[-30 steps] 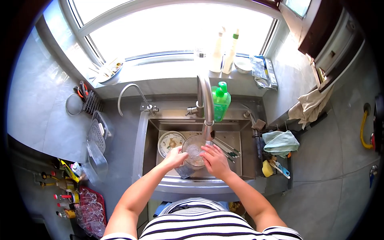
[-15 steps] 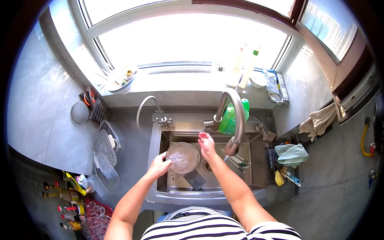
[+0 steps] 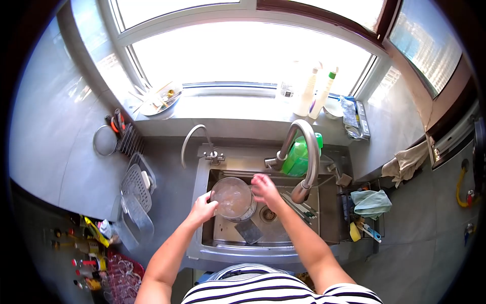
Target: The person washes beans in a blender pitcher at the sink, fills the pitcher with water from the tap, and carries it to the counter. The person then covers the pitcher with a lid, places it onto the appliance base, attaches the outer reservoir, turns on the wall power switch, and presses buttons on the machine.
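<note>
My left hand [image 3: 204, 207] grips the left rim of a round bowl [image 3: 232, 198] over the left part of the sink [image 3: 281, 242]. The bowl holds cloudy, rippling water; its material is hard to tell. My right hand [image 3: 266, 191] is beside the bowl's right edge, fingers spread and slightly blurred, with nothing visible in them. I cannot tell whether it touches the rim. Under the bowl's front edge lies a dark flat rectangular piece [image 3: 248, 231]. Several chopsticks [image 3: 302, 207] with dark green ends rest in the sink, right of the drain [image 3: 267, 214].
A tall curved faucet [image 3: 310, 152] arches over the sink, with a smaller tap [image 3: 195, 136] at left. Behind stands a green bottle [image 3: 298, 156]. Plastic containers [image 3: 135, 202] sit on the left counter; a rack at right holds a cloth [image 3: 371, 202] and a sponge [image 3: 354, 231].
My right hand has moved down and toward the bowl's rim. The thin stream seen at the faucet's spout before no longer shows. My left hand keeps its hold on the bowl.
</note>
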`<state>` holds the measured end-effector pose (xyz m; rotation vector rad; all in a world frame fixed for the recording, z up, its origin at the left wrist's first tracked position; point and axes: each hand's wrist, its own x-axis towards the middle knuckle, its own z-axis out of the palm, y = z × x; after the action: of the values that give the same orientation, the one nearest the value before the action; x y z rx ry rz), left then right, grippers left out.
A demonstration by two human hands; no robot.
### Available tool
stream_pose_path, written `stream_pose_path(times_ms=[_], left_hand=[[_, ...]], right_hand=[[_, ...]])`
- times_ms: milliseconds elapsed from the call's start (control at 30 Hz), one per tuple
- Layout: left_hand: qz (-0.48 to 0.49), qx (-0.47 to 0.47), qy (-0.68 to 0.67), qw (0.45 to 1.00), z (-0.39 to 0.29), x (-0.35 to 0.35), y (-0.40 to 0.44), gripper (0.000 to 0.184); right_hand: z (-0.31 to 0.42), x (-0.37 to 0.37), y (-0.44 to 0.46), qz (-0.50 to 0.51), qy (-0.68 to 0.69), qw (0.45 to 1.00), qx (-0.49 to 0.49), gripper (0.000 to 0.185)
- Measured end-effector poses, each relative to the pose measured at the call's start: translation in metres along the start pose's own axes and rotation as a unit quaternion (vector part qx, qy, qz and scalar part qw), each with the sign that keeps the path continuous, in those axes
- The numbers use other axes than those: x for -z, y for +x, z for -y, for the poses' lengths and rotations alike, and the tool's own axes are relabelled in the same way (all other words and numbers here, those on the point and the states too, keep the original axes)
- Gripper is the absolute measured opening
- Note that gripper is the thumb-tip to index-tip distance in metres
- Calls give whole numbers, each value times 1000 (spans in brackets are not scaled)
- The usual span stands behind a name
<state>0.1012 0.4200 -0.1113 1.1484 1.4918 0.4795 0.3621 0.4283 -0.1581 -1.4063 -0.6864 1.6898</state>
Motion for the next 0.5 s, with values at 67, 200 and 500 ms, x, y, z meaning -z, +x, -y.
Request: stream_pose_path(times_ms=[67, 200, 500], left_hand=[[6, -8, 31, 999, -7, 2, -14, 66], [-3, -21, 58, 998, -17, 9, -72, 65], [-142, -50, 4, 989, 14, 30, -208, 61]], right_hand=[[16, -17, -45, 67, -181, 978, -76, 73], [2, -36, -84, 130, -263, 956, 22, 73], [31, -87, -161, 255, -427, 854, 149, 39]])
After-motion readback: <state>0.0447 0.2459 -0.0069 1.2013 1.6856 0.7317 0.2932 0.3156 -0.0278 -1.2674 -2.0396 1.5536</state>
